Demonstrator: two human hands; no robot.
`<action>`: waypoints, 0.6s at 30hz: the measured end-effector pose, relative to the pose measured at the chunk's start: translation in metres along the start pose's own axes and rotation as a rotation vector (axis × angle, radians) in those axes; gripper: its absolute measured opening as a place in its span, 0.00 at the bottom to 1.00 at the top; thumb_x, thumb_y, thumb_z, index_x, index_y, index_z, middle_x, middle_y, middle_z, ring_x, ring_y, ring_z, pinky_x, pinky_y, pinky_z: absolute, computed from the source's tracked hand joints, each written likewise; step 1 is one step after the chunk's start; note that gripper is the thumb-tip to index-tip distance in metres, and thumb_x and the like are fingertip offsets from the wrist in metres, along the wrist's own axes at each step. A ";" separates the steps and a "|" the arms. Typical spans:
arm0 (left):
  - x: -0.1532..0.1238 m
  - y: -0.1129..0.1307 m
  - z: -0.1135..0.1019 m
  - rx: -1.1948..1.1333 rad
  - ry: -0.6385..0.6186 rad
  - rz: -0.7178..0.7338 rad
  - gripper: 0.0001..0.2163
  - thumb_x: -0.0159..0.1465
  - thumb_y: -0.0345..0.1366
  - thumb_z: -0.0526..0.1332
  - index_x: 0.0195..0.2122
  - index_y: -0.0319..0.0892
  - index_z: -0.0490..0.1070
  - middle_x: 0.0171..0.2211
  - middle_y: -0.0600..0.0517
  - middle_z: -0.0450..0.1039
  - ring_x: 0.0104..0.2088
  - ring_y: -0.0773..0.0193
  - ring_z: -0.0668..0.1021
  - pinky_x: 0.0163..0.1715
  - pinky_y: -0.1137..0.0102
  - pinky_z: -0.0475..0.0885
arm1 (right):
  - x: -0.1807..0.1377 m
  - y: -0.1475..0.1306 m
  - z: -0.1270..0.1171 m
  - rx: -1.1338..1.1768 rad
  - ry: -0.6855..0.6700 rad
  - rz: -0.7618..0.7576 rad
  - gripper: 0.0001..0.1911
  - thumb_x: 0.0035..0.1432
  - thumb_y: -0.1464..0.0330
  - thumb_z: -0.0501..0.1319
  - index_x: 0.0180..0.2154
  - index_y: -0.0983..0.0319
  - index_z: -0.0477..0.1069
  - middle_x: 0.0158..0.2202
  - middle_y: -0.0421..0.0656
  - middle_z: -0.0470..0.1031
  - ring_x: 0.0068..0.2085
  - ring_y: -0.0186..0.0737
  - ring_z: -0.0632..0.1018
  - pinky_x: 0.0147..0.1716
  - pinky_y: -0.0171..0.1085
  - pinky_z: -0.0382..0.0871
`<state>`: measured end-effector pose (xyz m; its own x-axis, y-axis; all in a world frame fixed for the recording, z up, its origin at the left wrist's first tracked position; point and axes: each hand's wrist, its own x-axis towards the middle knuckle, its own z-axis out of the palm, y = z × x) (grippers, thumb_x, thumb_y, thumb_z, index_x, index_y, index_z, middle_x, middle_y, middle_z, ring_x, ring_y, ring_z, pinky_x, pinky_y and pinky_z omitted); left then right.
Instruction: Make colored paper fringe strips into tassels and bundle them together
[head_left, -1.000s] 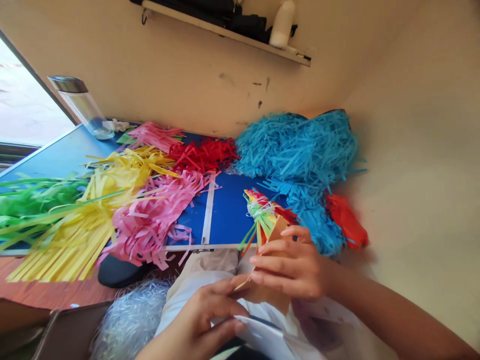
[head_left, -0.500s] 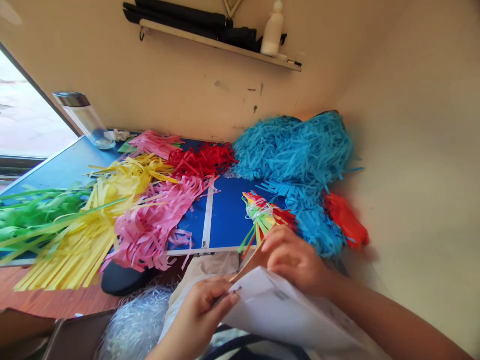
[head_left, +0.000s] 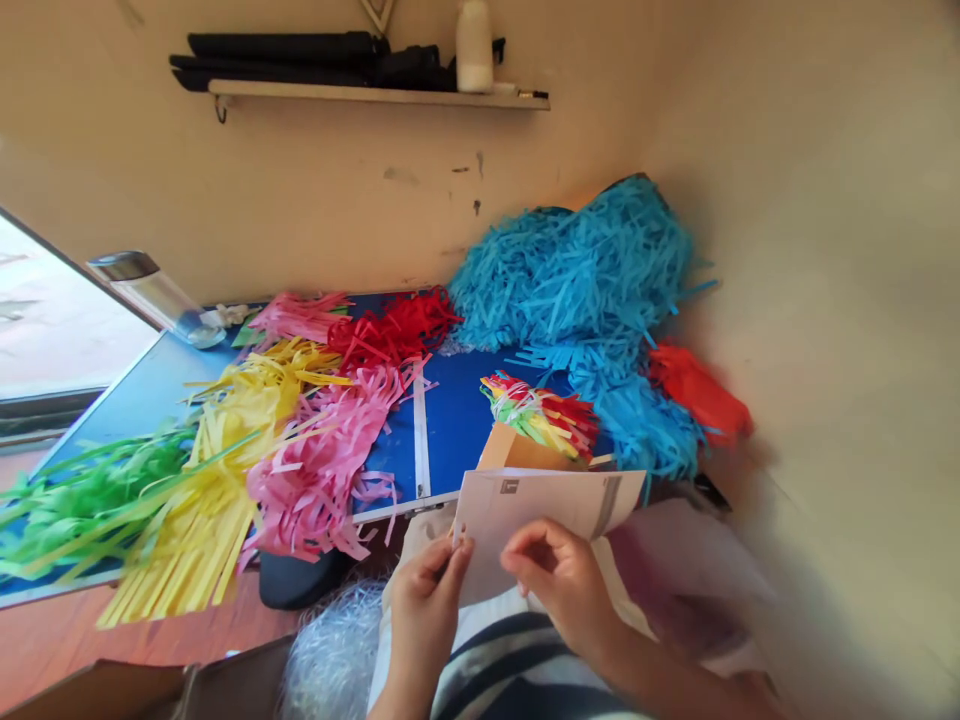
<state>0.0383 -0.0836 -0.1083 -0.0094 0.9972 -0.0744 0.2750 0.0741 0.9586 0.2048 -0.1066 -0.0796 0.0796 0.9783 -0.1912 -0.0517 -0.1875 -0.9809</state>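
My left hand (head_left: pixel 433 590) pinches the left edge of a white printed sheet of paper (head_left: pixel 491 530), held over my lap. Behind that sheet a piece of brown paper or card (head_left: pixel 517 452) sticks up. My right hand (head_left: pixel 559 580) is in front of the white sheet, its fingers curled towards the thumb; whether anything is between the fingertips is hidden. Just beyond the papers lies a bundle of multicoloured paper strips (head_left: pixel 536 410), bound with white string, on the blue table (head_left: pixel 457 400).
Blue shredded paper (head_left: pixel 577 270) is heaped at the back right, beside a red bundle (head_left: pixel 701 395). Pink strips (head_left: pixel 322 450), yellow strips (head_left: pixel 217 470) and green strips (head_left: pixel 97 490) spread leftward. A bottle (head_left: pixel 154 295) stands behind them. Clear shreds (head_left: pixel 334 640) lie below.
The white sheet has swung upright and now faces me, partly covering the brown piece. My right hand has left the brown piece and come nearer, in front of the sheet. The view has shifted.
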 end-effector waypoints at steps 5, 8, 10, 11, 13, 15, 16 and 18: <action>-0.002 -0.006 0.004 0.059 0.060 0.036 0.14 0.58 0.50 0.64 0.35 0.46 0.83 0.38 0.48 0.84 0.40 0.52 0.84 0.42 0.63 0.78 | 0.014 0.005 0.010 0.082 0.071 0.025 0.13 0.49 0.59 0.68 0.27 0.61 0.70 0.16 0.34 0.66 0.17 0.30 0.68 0.18 0.29 0.62; -0.002 -0.007 0.006 0.062 0.065 0.047 0.13 0.58 0.49 0.65 0.34 0.47 0.83 0.38 0.49 0.84 0.39 0.52 0.84 0.42 0.62 0.79 | 0.014 0.003 0.007 0.065 0.121 0.008 0.13 0.49 0.59 0.68 0.27 0.61 0.70 0.16 0.33 0.66 0.17 0.30 0.68 0.18 0.29 0.63; -0.002 -0.006 0.007 0.061 0.051 0.054 0.13 0.59 0.48 0.65 0.35 0.47 0.83 0.38 0.49 0.84 0.39 0.53 0.84 0.42 0.62 0.79 | 0.014 0.004 0.006 0.048 0.131 0.009 0.14 0.49 0.58 0.68 0.27 0.61 0.70 0.17 0.34 0.66 0.17 0.30 0.68 0.18 0.29 0.63; -0.003 -0.006 0.008 0.059 0.039 0.058 0.12 0.59 0.48 0.65 0.36 0.47 0.83 0.39 0.49 0.84 0.39 0.53 0.84 0.42 0.62 0.79 | 0.014 0.005 0.006 0.039 0.131 0.014 0.15 0.49 0.58 0.69 0.27 0.61 0.70 0.17 0.34 0.67 0.17 0.30 0.68 0.18 0.29 0.63; -0.003 -0.004 0.008 0.052 0.024 0.062 0.12 0.60 0.46 0.65 0.37 0.47 0.83 0.39 0.50 0.84 0.40 0.53 0.83 0.42 0.62 0.79 | 0.014 0.007 0.007 0.023 0.129 0.023 0.15 0.49 0.57 0.69 0.27 0.61 0.70 0.18 0.35 0.68 0.17 0.31 0.68 0.18 0.30 0.64; -0.004 -0.002 0.009 0.049 0.020 0.053 0.11 0.60 0.46 0.65 0.38 0.47 0.83 0.40 0.50 0.84 0.40 0.53 0.83 0.42 0.62 0.79 | 0.015 0.008 0.007 0.007 0.132 0.028 0.15 0.50 0.57 0.68 0.27 0.61 0.70 0.19 0.36 0.69 0.18 0.31 0.69 0.17 0.30 0.64; -0.004 -0.001 0.009 0.046 0.017 0.047 0.11 0.60 0.46 0.65 0.37 0.47 0.83 0.39 0.50 0.84 0.40 0.53 0.83 0.42 0.62 0.79 | 0.015 0.008 0.007 0.000 0.136 0.026 0.15 0.50 0.57 0.68 0.27 0.61 0.70 0.19 0.36 0.69 0.18 0.31 0.69 0.17 0.30 0.64; -0.004 0.001 0.010 0.033 0.002 0.039 0.12 0.61 0.46 0.65 0.37 0.47 0.83 0.39 0.49 0.84 0.40 0.53 0.83 0.43 0.61 0.79 | 0.016 0.007 0.007 -0.020 0.142 0.020 0.15 0.50 0.57 0.67 0.27 0.61 0.70 0.19 0.36 0.69 0.18 0.32 0.69 0.17 0.30 0.64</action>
<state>0.0482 -0.0875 -0.1096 -0.0001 0.9993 -0.0369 0.3070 0.0352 0.9511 0.1992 -0.0918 -0.0896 0.2186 0.9523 -0.2129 -0.0346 -0.2104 -0.9770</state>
